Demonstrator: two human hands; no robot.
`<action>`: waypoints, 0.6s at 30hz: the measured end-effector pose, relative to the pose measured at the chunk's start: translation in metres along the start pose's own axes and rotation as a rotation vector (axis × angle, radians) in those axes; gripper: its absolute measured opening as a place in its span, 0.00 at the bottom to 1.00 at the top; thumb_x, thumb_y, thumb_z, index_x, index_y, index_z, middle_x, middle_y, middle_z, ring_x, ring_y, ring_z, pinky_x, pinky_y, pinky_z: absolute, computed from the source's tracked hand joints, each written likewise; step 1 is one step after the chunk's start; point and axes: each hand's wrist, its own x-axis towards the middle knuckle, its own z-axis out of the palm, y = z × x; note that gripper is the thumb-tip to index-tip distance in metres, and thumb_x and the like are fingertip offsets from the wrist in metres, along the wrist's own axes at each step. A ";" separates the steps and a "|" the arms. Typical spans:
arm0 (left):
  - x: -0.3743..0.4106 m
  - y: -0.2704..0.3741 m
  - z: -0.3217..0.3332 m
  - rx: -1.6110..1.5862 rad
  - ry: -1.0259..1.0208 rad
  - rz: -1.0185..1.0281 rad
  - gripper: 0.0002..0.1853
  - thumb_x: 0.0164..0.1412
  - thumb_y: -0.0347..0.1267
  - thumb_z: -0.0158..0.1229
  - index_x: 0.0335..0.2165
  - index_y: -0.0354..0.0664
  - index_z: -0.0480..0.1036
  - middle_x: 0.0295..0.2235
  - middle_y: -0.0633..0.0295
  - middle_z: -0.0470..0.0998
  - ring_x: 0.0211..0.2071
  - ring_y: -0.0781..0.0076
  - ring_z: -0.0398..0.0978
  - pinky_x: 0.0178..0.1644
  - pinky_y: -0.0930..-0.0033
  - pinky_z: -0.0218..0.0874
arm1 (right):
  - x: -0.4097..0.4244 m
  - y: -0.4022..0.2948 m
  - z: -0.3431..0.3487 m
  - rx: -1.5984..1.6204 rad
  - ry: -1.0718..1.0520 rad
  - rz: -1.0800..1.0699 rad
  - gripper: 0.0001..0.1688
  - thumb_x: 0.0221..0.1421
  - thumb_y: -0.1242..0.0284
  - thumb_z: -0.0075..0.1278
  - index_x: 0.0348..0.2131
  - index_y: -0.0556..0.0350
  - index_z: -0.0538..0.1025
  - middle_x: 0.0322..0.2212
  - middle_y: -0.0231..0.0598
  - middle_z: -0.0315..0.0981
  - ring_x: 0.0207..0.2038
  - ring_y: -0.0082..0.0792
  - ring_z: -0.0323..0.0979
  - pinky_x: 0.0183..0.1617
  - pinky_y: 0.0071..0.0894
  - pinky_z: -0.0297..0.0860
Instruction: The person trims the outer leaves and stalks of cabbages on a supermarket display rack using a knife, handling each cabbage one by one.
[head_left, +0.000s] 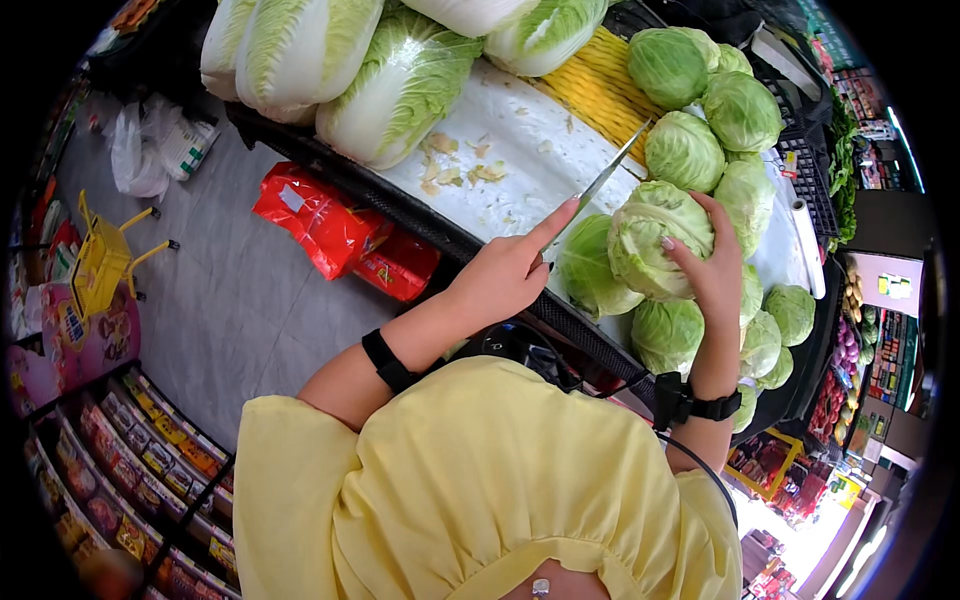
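My left hand (510, 274) is closed around a knife (611, 169), its index finger laid along the blade; the handle is hidden in the hand. The blade points up and to the right, its tip near the stacked cabbages. My right hand (709, 266) grips a round green cabbage (649, 232) from the right side, fingers spread over its top. That cabbage rests on or against other cabbages, one (592, 262) just left of it. More round cabbages (682, 150) lie beyond and to the right.
Large napa cabbages (397, 90) stand at the upper left of the display counter (480, 202), with leaf scraps (487, 172) on its white lining. Yellow netting (600, 90) lies behind. Red packages (315, 217) sit below the black edge. A yellow basket cart (101, 259) and snack shelves (142, 457) are at left.
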 end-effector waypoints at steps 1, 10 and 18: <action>0.000 0.002 0.000 -0.004 -0.003 0.002 0.43 0.52 0.22 0.48 0.63 0.60 0.43 0.15 0.55 0.67 0.17 0.61 0.65 0.29 0.69 0.62 | -0.002 -0.004 0.004 -0.069 0.044 -0.020 0.37 0.36 0.64 0.64 0.47 0.57 0.70 0.42 0.45 0.71 0.45 0.40 0.70 0.50 0.34 0.64; 0.006 0.020 0.004 0.002 -0.066 0.023 0.43 0.53 0.22 0.47 0.64 0.61 0.42 0.15 0.52 0.69 0.17 0.55 0.68 0.30 0.64 0.64 | -0.003 -0.004 0.013 -0.169 0.183 -0.006 0.35 0.35 0.62 0.65 0.43 0.57 0.71 0.40 0.45 0.70 0.43 0.44 0.69 0.49 0.36 0.64; 0.011 0.032 0.010 0.082 -0.094 -0.011 0.43 0.53 0.22 0.45 0.64 0.58 0.39 0.18 0.45 0.71 0.22 0.45 0.73 0.31 0.54 0.64 | -0.008 -0.012 0.020 -0.193 0.259 -0.015 0.36 0.33 0.60 0.66 0.42 0.58 0.72 0.38 0.45 0.70 0.43 0.46 0.69 0.47 0.38 0.64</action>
